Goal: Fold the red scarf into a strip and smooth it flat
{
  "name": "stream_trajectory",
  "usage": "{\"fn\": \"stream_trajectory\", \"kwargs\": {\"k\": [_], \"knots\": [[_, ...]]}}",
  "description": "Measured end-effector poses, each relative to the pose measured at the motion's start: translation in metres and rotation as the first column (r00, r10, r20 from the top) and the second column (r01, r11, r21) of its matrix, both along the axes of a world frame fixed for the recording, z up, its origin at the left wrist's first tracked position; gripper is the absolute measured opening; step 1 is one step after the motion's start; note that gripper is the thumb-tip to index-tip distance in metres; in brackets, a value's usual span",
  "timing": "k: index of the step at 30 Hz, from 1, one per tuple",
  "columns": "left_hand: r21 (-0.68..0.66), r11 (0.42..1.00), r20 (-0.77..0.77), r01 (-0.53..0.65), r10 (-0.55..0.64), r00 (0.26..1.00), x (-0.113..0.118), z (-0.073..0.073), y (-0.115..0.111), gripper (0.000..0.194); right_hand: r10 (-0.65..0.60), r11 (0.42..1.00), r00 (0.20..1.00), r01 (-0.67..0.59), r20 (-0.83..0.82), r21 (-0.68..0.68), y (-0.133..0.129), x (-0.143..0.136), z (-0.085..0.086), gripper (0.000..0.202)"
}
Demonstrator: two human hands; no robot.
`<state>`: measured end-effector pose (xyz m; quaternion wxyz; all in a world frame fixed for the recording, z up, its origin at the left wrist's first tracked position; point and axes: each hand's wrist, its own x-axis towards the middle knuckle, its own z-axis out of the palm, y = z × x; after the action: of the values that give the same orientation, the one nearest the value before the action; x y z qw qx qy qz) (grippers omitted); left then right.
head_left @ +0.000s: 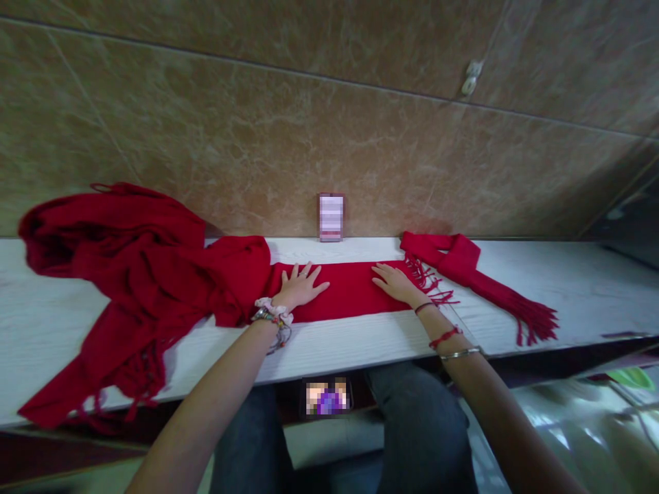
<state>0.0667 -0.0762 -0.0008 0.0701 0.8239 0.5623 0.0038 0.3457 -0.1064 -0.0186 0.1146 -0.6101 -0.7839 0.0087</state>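
A red fringed scarf (350, 291) lies flat across the white tabletop in front of me, its fringe pointing right. My left hand (301, 287) rests on its left part with fingers spread. Near the fringed end, my right hand (395, 283) lies palm down on the cloth, fingers stretched out. To the left, a large crumpled heap of red scarves (149, 267) adjoins the flat one, and I cannot tell whether they are joined. A folded red scarf (476, 271) with fringe lies on the right, apart from my hands.
A phone (331, 218) with a blurred screen leans upright against the brown tiled wall (288, 137) behind the white table (340, 343). Another blurred screen (327, 398) shows below the table edge, between my knees. A green object (633, 377) is at the lower right.
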Motion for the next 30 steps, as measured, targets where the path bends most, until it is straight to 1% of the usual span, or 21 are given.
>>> {"fn": "stream_trajectory", "kwargs": {"k": [7, 15, 23, 30], "knots": [[-0.012, 1.000, -0.008, -0.004, 0.004, 1.000, 0.0003, 0.0013, -0.0003, 0.072, 0.004, 1.000, 1.000, -0.004, 0.012, 0.005, 0.0013, 0.0003, 0.0002, 0.046], [-0.001, 1.000, -0.004, -0.001, 0.001, 1.000, -0.0004, -0.0013, 0.0013, 0.072, 0.002, 1.000, 1.000, -0.002, 0.020, 0.006, 0.0013, -0.0002, 0.0021, 0.046], [0.006, 1.000, -0.014, 0.003, -0.003, 1.000, -0.0001, 0.0002, 0.0004, 0.071, -0.002, 1.000, 1.000, 0.002, 0.017, 0.004, 0.0008, -0.0009, 0.0034, 0.045], [0.003, 1.000, -0.032, 0.002, -0.002, 0.999, -0.0004, -0.0017, 0.0030, 0.071, -0.005, 1.000, 1.000, 0.005, 0.022, -0.005, 0.0010, -0.0013, 0.0037, 0.047]]}}
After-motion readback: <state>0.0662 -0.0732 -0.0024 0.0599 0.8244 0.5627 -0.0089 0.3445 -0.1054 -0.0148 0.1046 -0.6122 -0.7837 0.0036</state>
